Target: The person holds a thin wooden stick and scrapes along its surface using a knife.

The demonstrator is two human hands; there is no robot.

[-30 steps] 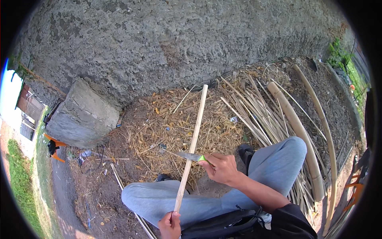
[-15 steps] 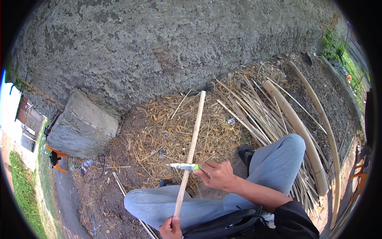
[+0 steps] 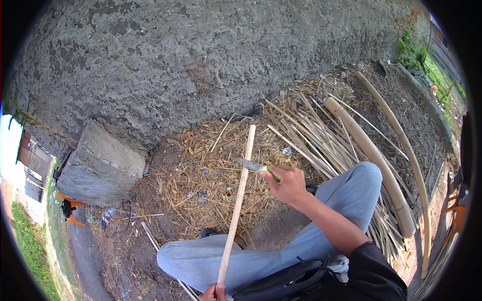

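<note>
A long pale bamboo strip (image 3: 237,210) slants away from me across my lap, its far end over the littered ground. My left hand (image 3: 215,292) grips its near end at the lower edge of the view. In my right hand (image 3: 287,184) is a knife (image 3: 250,164) with a green handle. The blade lies across the strip in its upper part, pointing left. Whether the edge bites into the strip cannot be made out. My fingers wrap round the handle and hide most of it.
Thin split bamboo strips (image 3: 321,138) lie in a pile at the right, beside a thick bamboo pole (image 3: 371,155) and a curved pole (image 3: 401,140). A rough wall (image 3: 216,55) rises ahead. A concrete block (image 3: 103,163) stands at the left. Straw and dry leaves cover the ground.
My right hand has moved the knife up along the strip, away from me. The strip's far end has dropped slightly in view, and my left hand sits a little lower.
</note>
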